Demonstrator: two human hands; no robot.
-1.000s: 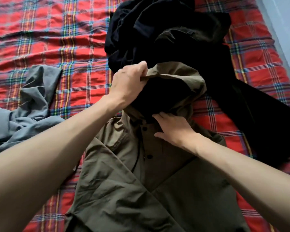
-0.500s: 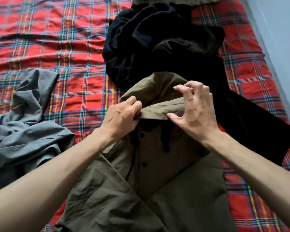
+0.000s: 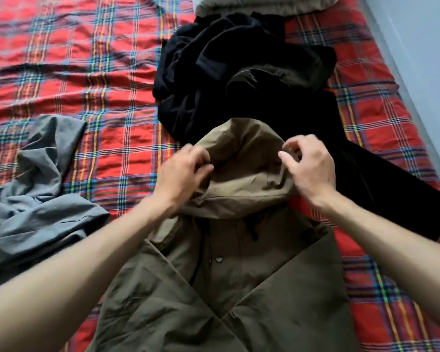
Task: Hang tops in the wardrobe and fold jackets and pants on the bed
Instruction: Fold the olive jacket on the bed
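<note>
Two curled grips, left hand (image 3: 186,171) and right hand (image 3: 309,168), pinch the hood (image 3: 244,158) of the jacket (image 3: 241,275) lying flat on the bed (image 3: 99,72); best pull its edges taut, then fold it down squarely.

No readable text, label or number — the jacket (image 3: 239,288) seems unmarked, though motion-blurred.

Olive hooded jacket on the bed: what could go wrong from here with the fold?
The hood of the olive hooded jacket lies against the black pile of clothes; folding it could drag black fabric in. The left hand and right hand work only the hood, so the folded-in sides below might slip open.
</note>
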